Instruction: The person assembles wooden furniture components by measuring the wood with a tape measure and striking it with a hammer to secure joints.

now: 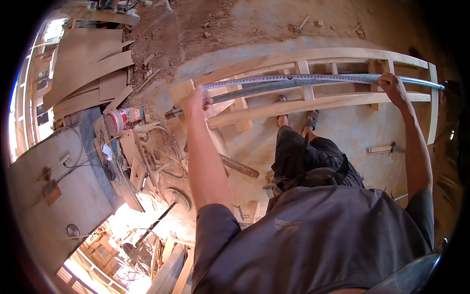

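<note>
1. Standing over a pale wooden frame that rests above a concrete floor, both arms stretched out wide.
2. Left hand closed around one end of a long metal straightedge; fingers wrapped over it, grip looks firm.
3. Right hand pressed down on the straightedge near its far end — fingers curled over the top, how tightly cannot be told.
4. Straightedge laid lengthwise across the frame's cross-members, a measuring tape stretched along its upper edge.
5. Frame already assembled with rails and short uprights; straightedge and tape already in position. No pencil or marking tool seen in either hand, so any marking or cutting appears not yet done — a judgement only.
6. Off to the left: stacked plywood sheets, a red-and-white container, a workbench with cables.
</note>
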Motion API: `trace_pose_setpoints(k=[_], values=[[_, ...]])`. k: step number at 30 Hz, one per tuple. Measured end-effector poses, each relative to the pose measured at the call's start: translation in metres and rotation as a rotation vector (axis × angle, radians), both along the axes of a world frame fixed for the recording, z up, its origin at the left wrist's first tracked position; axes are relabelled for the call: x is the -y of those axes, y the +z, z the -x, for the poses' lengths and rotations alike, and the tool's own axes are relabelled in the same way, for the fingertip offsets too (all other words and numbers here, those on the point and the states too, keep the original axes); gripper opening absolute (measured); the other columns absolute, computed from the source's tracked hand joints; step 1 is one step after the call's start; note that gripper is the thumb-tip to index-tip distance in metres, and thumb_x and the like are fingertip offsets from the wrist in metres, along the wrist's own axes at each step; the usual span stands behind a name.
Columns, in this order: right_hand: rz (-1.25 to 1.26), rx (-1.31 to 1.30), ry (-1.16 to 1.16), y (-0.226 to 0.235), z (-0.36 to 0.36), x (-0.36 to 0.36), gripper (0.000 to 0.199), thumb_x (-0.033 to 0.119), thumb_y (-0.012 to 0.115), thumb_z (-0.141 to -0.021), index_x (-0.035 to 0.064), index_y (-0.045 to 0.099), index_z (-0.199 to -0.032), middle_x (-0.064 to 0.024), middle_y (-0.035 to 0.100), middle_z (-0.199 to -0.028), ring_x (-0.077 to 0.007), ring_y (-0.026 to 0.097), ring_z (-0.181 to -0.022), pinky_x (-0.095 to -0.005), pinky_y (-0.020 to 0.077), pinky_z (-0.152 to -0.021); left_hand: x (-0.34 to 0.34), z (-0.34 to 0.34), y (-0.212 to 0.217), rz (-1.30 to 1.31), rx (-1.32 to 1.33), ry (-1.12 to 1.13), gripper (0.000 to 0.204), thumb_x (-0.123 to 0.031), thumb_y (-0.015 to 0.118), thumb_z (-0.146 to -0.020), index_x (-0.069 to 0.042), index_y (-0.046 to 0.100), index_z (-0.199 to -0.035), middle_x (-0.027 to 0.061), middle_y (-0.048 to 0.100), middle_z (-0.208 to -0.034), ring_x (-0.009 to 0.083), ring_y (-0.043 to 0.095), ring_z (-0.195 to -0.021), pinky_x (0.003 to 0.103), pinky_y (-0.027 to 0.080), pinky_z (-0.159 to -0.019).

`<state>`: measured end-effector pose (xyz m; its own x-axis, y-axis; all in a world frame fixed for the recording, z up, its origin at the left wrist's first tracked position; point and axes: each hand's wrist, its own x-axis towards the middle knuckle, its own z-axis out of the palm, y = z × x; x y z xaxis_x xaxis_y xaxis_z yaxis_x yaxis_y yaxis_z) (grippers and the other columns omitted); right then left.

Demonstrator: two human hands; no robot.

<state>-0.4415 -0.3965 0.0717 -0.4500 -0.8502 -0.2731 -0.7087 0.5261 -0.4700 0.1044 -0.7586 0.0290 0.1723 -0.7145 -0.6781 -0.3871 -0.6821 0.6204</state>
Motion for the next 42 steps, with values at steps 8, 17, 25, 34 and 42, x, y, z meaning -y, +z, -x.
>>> trace_pose_setpoints(k=[8, 17, 25, 34, 42], values=[[-0.032, 0.018, 0.046, -0.023, 0.004, 0.019, 0.024, 0.019, 0.062, -0.085, -0.0027, 0.07, -0.092, -0.0179, 0.068, -0.093, -0.0323, 0.065, -0.092, -0.0385, 0.0499, -0.083, 0.019, -0.034, 0.001, 0.727, 0.468, -0.933, 0.022, -0.012, 0.065, -0.084, -0.009, 0.074, -0.104, 0.0142, 0.073, -0.099, 0.0338, 0.069, -0.097, 0.04, 0.053, -0.086], [-0.045, -0.077, 0.115, -0.024, 0.012, 0.054, 0.022, 0.022, 0.063, -0.082, 0.0044, 0.074, -0.09, -0.0139, 0.072, -0.092, -0.0309, 0.067, -0.087, -0.0401, 0.0517, -0.08, 0.029, -0.014, 0.001, 0.803, 0.531, -1.246, 0.019, -0.011, 0.066, -0.085, -0.011, 0.071, -0.104, 0.0122, 0.07, -0.102, 0.0345, 0.067, -0.093, 0.042, 0.053, -0.079], [-0.171, -0.031, 0.061, -0.033, 0.009, 0.076, 0.022, 0.022, 0.061, -0.081, 0.0101, 0.076, -0.093, -0.0135, 0.072, -0.09, -0.031, 0.068, -0.084, -0.0408, 0.0523, -0.079, 0.025, -0.01, 0.004, 0.815, 0.443, -1.381, 0.018, -0.007, 0.07, -0.082, -0.006, 0.068, -0.1, 0.0096, 0.067, -0.1, 0.0321, 0.066, -0.092, 0.04, 0.053, -0.078], [-0.168, -0.047, 0.097, -0.052, 0.017, 0.075, 0.02, 0.019, 0.06, -0.079, 0.0087, 0.074, -0.086, -0.0122, 0.07, -0.081, -0.0292, 0.067, -0.077, -0.0389, 0.0522, -0.074, 0.024, -0.006, 0.005, 0.87, 0.475, -1.5, 0.012, -0.007, 0.069, -0.084, -0.005, 0.068, -0.096, 0.0093, 0.068, -0.095, 0.0309, 0.067, -0.088, 0.04, 0.053, -0.075], [-0.166, -0.091, 0.098, -0.049, 0.014, 0.076, 0.02, 0.018, 0.057, -0.082, 0.008, 0.074, -0.085, -0.012, 0.07, -0.078, -0.0284, 0.067, -0.075, -0.0383, 0.0525, -0.073, 0.025, -0.004, 0.008, 0.868, 0.487, -1.533, 0.006, -0.005, 0.067, -0.085, -0.005, 0.066, -0.09, 0.01, 0.065, -0.09, 0.0304, 0.064, -0.084, 0.04, 0.052, -0.071]])
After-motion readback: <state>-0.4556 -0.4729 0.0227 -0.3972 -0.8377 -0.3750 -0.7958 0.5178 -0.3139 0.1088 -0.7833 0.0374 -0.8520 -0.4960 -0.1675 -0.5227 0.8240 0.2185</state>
